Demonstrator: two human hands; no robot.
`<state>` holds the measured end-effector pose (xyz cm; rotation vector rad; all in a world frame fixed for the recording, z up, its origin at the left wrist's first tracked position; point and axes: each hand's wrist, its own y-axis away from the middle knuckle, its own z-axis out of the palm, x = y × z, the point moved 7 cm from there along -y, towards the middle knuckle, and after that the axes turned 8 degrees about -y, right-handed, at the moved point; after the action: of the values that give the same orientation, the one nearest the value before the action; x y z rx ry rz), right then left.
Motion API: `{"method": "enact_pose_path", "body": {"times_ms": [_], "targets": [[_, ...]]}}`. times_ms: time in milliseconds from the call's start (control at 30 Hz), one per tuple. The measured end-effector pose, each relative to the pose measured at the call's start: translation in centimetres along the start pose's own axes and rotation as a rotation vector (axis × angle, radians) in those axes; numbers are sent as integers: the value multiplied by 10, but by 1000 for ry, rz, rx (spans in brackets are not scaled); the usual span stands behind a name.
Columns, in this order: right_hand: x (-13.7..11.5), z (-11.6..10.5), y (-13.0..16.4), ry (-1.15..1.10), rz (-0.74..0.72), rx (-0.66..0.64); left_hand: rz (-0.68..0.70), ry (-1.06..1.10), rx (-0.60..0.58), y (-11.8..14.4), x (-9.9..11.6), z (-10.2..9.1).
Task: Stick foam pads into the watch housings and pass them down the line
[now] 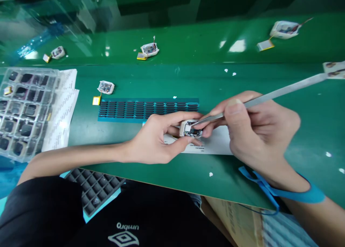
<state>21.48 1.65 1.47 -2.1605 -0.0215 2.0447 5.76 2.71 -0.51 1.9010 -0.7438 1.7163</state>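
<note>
Smooth metal is seen in the tool [285,90] towards three o'clock, satiny plastic in the casing [185,130] at centre, glossy clear plastic in the tray [55,76] at nine, matt cloth in the shirt [167,211] at six.

upside-down "umbro" lettering [127,226], diamond logo [123,238] on black shirt [167,218], illegible print on white paper [215,142]

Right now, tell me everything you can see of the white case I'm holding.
The case is small, white and plastic-looking, with rounded corners. Its open side faces up, showing crowded electronics and a pale square. The left hand grips it over a paper sheet; the metal tool in the right hand points into it, apparently touching.
</note>
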Motion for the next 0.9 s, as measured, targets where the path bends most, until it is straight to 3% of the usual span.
{"method": "enact_pose_path", "body": {"times_ms": [600,900], "targets": [[0,-1,1,75,-72,17,9,-23,32,1,1,0],[-3,4,1,-42,-44,-13,-2,-27,15,1,-1,0]]}}
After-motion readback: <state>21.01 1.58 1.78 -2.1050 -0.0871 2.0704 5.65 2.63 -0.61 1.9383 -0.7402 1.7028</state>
